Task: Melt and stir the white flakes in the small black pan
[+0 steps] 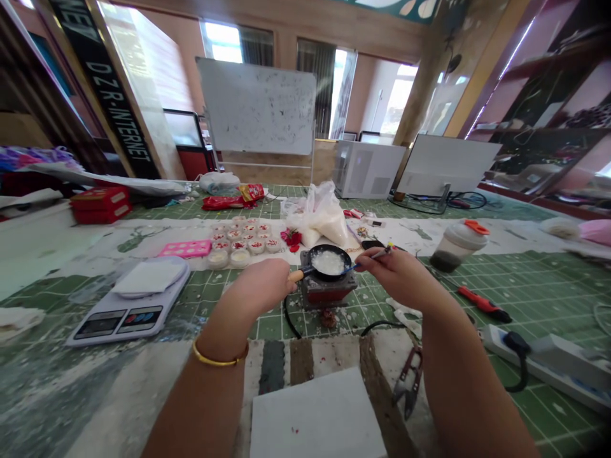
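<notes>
The small black pan (328,262) sits on a squat red heater (328,289) in the middle of the counter (548,280), with a heap of white flakes in it. The left hand (267,283) has its grip closed round the pan's pale wooden handle. The right hand (396,270) has its grip pinched shut on a thin stick (377,256), whose tip reaches the pan's rim.

The pan is wider than the heater under it, so I'd say a hard push with the stick could tip it and spill hot contents over the mat. A black cable (289,318) loops out just in front of the pan, under the left wrist, and a snagged forearm might drag the heater.

Behind the pan stand a plastic bag of white flakes (321,216) and rows of small filled cups (243,240). Left of the pan are a pink mould (186,248) and a kitchen scale (128,305). Right of the pan are a lidded cup (458,245), an orange knife (482,304) and a power strip (548,362). Nearer than the pan lie snips (408,381) and a white sheet (317,416).

The counter wears a green gridded mat, dusted with white crumbs. Far behind the pan a whiteboard (258,105) stands before bright windows.
</notes>
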Tool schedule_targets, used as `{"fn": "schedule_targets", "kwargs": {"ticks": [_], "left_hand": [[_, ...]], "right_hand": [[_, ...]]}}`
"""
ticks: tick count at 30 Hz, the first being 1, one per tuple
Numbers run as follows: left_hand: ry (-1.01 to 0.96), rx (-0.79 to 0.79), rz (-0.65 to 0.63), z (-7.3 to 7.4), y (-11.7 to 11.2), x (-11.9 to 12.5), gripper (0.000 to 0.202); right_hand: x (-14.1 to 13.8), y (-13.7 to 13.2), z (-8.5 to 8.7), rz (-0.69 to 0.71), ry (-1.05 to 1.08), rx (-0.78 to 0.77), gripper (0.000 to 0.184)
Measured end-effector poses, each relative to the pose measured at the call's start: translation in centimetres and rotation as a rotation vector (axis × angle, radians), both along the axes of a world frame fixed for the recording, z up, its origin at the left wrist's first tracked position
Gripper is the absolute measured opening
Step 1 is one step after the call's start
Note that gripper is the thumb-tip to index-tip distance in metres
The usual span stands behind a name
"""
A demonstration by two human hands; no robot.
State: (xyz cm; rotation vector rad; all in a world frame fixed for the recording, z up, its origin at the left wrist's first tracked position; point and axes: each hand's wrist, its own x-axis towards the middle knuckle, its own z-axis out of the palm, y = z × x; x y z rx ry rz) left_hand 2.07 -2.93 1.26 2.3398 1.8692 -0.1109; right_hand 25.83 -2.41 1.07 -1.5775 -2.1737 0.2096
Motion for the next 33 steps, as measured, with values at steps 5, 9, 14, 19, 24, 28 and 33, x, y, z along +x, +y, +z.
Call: {"fn": "schedule_targets", "kwargs": {"ticks": [5, 9, 14, 19, 24, 28, 33], "left_hand": [[-0.004, 0.0, 0.008, 0.0, 0.0, 0.0, 0.03], [-0.007, 0.013, 0.007, -0.1, 0.0, -0.1, 0.03], [-0.02, 0.014, -0.003, -0.1, 0.0, -0.2, 0.03], [-0.013, 0.041, -0.007, 0.0, -0.1, -0.2, 0.031], [-0.016, 0.043, -0.01, 0.0, -0.3, -0.3, 0.032], [-0.009, 0.041, -0.005, 0.0, -0.1, -0.3, 0.032], [-0.024, 0.034, -0.003, 0.0, -0.1, -0.3, 0.033]], "right_hand": [[-0.7, -0.4, 0.2, -0.13, -0.1, 0.114, 0.032], [-1.0, -0.6, 0.1, 0.054, -0.054, 0.071, 0.031], [-1.2, -1.0, 0.3, -0.112, -0.142, 0.137, 0.031], [-2.5, -0.9, -0.4, 0.166, -0.018, 0.07, 0.025], [-2.4, 0.0, -1.1, -0.011, -0.051, 0.121, 0.025], [-2.2, -0.1, -1.1, 0.163, 0.009, 0.037, 0.028], [-2.3, 0.3, -1.3, -0.02, -0.044, 0.103, 0.025]]}}
